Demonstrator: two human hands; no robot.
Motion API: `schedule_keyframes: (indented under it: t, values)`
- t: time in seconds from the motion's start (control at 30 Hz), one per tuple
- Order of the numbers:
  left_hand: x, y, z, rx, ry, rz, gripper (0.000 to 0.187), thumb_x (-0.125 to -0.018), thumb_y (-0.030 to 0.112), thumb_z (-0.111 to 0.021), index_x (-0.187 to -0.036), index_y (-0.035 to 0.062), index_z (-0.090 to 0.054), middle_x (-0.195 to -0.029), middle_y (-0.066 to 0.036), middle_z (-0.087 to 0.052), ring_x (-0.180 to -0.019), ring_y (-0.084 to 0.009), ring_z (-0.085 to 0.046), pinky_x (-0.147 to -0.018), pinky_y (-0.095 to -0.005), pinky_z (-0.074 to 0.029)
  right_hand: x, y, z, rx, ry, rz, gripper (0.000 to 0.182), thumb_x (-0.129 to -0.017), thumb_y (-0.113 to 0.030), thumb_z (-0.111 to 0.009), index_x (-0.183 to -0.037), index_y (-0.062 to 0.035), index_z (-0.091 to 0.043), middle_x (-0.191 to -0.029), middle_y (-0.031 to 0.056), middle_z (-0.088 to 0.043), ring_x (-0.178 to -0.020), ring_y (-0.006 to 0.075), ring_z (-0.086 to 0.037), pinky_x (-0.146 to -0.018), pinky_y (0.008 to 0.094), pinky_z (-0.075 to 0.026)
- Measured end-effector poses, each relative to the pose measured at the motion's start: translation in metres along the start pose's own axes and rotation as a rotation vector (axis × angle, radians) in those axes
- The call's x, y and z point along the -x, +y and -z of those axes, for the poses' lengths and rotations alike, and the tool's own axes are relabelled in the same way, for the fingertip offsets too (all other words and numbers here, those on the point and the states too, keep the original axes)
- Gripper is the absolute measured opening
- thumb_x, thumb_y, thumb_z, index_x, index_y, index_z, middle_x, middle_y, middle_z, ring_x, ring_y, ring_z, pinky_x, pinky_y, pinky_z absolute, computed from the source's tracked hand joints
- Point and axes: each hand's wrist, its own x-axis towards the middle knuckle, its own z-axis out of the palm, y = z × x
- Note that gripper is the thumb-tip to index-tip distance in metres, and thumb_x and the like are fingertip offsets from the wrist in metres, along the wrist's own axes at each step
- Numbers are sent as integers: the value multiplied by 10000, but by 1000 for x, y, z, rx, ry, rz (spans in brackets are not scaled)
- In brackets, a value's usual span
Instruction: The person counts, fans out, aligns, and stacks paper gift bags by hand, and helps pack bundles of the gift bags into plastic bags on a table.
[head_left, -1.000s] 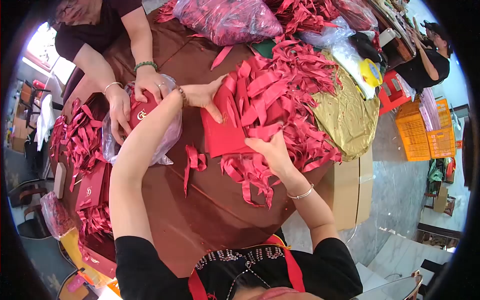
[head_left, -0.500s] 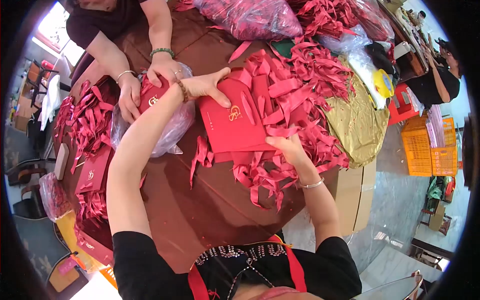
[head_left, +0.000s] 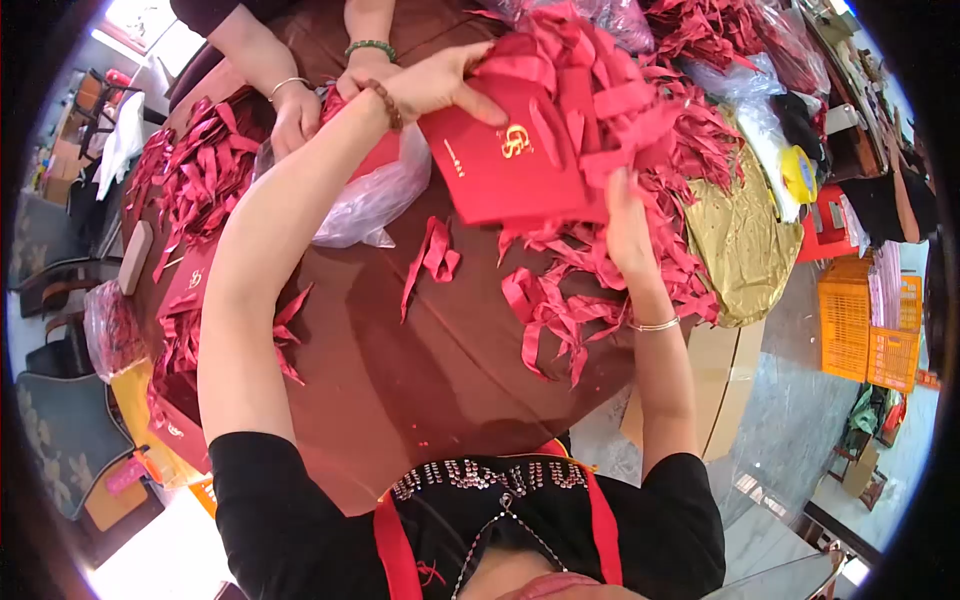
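A stack of flat red gift bags [head_left: 480,170] with gold lettering and ribbon handles is raised and tilted over the table. My left hand [head_left: 440,85] grips its upper left side, thumb across the front and fingers partly hidden. At the right edge, my right hand [head_left: 630,230] holds the stack among the ribbons, its fingers mostly hidden behind them. Pink-red ribbons [head_left: 625,110] spill from the stack's right side. One small ribbon loop [head_left: 433,262] lies apart on the brown tablecloth [head_left: 420,370].
Across the table, another person's hands [head_left: 300,115] are at a red bag by a clear plastic bag [head_left: 375,195]. Ribbon piles [head_left: 205,165] lie at left. A gold sheet [head_left: 740,240], yellow tape roll [head_left: 797,175] and orange crates [head_left: 870,325] are at right.
Both my hands have lifted the stack of bags up and slightly right, and its ribbons swing with it. The view has shifted a little. The other person's hands remain by the plastic bag.
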Motion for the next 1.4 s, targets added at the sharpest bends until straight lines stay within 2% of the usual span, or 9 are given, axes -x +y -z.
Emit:
schedule_keyframes:
  t: [0.17, 0.5, 0.53, 0.57, 0.63, 0.73, 0.9, 1.17, 1.4]
  values:
    - [20, 34, 20, -487, 539, 156, 673, -716, 122, -717, -1279, -15, -373, -1197, -116, -516, -1095, -191, -507, -944, -315, -389, 6, 2, 12, 263, -99, 15, 542, -912, -387, -453, -1257, 30, -436, -1273, 208, -461, -1159, 269, -467, -975, 324, -350]
    - [62, 133, 32, 560, -100, -642, 554, -711, -71, -642, -1225, 34, -467, -1092, -65, -579, -973, -200, -568, -855, -324, -466, 35, -58, -40, 853, -65, 562, 255, -743, -246, -619, -955, -105, -613, -1036, 90, -575, -879, 252, -571, -724, 369, -460]
    - [83, 157, 5, 95, 523, -437, 551, -710, -20, -670, -1221, 32, -470, -1094, -74, -583, -976, -214, -571, -871, -345, -460, 44, -69, -70, 1026, -376, 622, 281, -716, -280, -615, -973, -166, -601, -1027, 54, -565, -881, 227, -556, -750, 413, -431]
    - [72, 140, 26, 652, -142, -635, 529, -731, 10, -672, -1220, 44, -474, -1114, -65, -578, -986, -232, -568, -898, -357, -447, 58, -44, -96, 833, -330, 969, 382, -712, -341, -611, -1065, -200, -571, -1143, 52, -531, -1049, 219, -504, -891, 532, -360]
    - [107, 139, 35, 98, 628, -382, 571, -758, 110, -671, -1258, 18, -412, -1202, -110, -518, -1108, -215, -506, -966, -357, -387, 61, 14, -144, 975, -259, 1570, 419, -776, -394, -539, -1155, -217, -527, -1252, 57, -472, -1213, 234, -388, -1010, 628, -170]
    - [132, 153, 13, 73, 735, -380, 519, -766, 74, -658, -1235, 23, -443, -1166, -85, -549, -1055, -209, -545, -940, -356, -414, 75, 5, -108, 778, -540, 1020, 432, -851, -434, -422, -1228, -234, -490, -1343, 56, -410, -1298, 236, -290, -1047, 629, -12]
    - [164, 153, -9, 58, 873, -484, 426, -781, 60, -639, -1180, 8, -500, -1119, -77, -583, -1012, -189, -571, -930, -325, -423, -4, 46, 3, 1767, -250, 1592, 482, -876, -460, -396, -1303, -238, -430, -1386, 48, -374, -1285, 209, -331, -1042, 621, -55]
    - [201, 113, -57, 169, 1078, -423, 528, -702, -45, -653, -1193, 25, -473, -1091, -73, -574, -981, -181, -570, -872, -340, -470, -68, -8, 23, 1277, -242, 1012, 451, -862, -326, -536, -1231, -71, -487, -1361, 76, -381, -1248, 217, -376, -1050, 472, -230]
    - [251, -12, -136, 420, 1246, -358, 596, -631, -111, -669, -1175, 5, -456, -1057, -93, -567, -944, -217, -577, -802, -345, -509, 43, -55, -37, -728, -947, 80, 1007, -694, -173, -696, -1426, -41, -17, -1471, 119, -136, -1362, 226, -135, -1083, 363, -150]
